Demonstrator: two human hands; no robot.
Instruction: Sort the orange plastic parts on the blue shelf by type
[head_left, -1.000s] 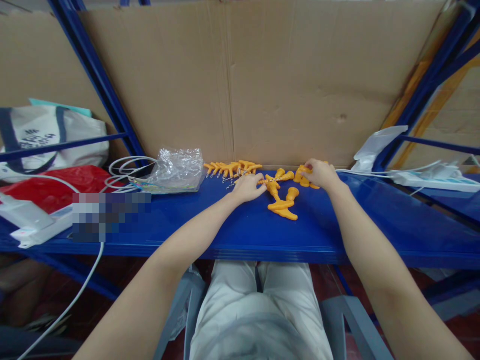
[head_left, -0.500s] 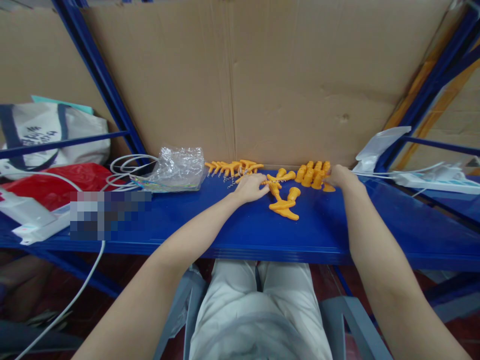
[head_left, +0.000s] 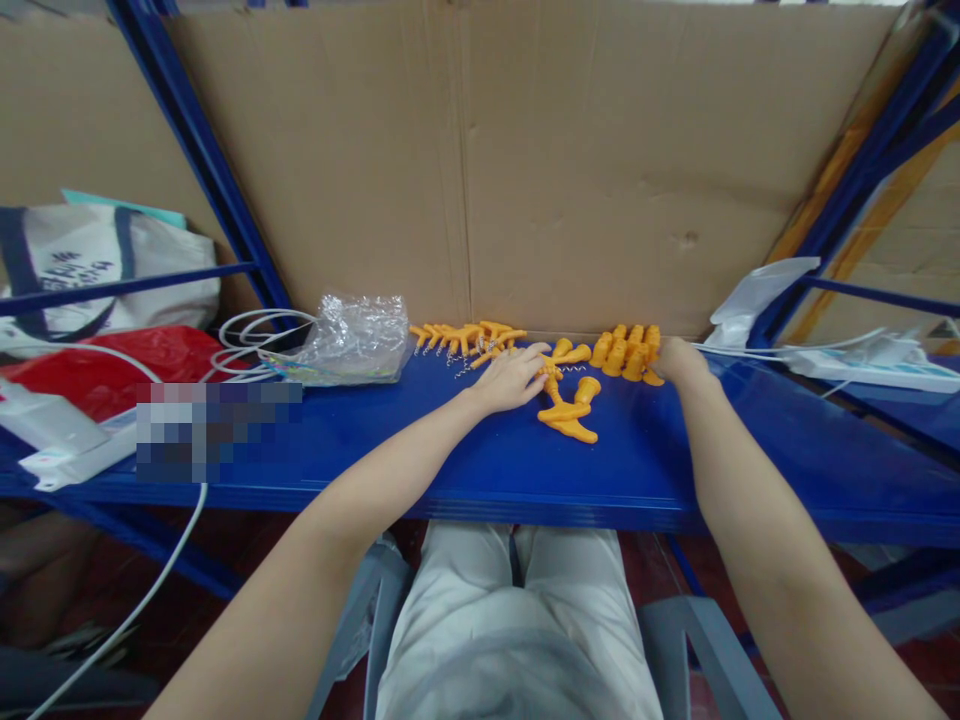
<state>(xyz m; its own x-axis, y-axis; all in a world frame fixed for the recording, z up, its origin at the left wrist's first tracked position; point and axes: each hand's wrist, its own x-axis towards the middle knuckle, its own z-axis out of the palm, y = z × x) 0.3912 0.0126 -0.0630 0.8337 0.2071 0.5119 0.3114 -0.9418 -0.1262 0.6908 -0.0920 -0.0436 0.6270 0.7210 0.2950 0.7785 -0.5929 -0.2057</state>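
Observation:
My left hand [head_left: 514, 380] is over the middle of the shelf, its fingers closed around the handle end of an orange corkscrew. The metal spiral [head_left: 574, 369] of that corkscrew points right. Just right of the hand lie more orange T-handled corkscrew parts [head_left: 566, 411] and a loose orange sleeve [head_left: 587, 388]. My right hand [head_left: 679, 360] is at the right end of a group of upright orange sleeves [head_left: 626, 352]. One orange piece [head_left: 654, 378] shows at its fingertips; the fingers are mostly hidden. Behind my left hand, several corkscrews [head_left: 450, 338] lie in a row.
Left of the corkscrews is a clear plastic bag [head_left: 364, 335], with white cables [head_left: 259, 325] beside it. A white power strip [head_left: 67, 455] and red bag [head_left: 142, 365] are farther left. Cardboard [head_left: 555, 170] backs the blue shelf [head_left: 465, 470]. Another white strip [head_left: 885, 360] lies right.
My left hand has moved slightly right with the corkscrew, and its fingers reach farther forward. My right hand has shifted a little, with the orange piece by its fingertips slightly farther left.

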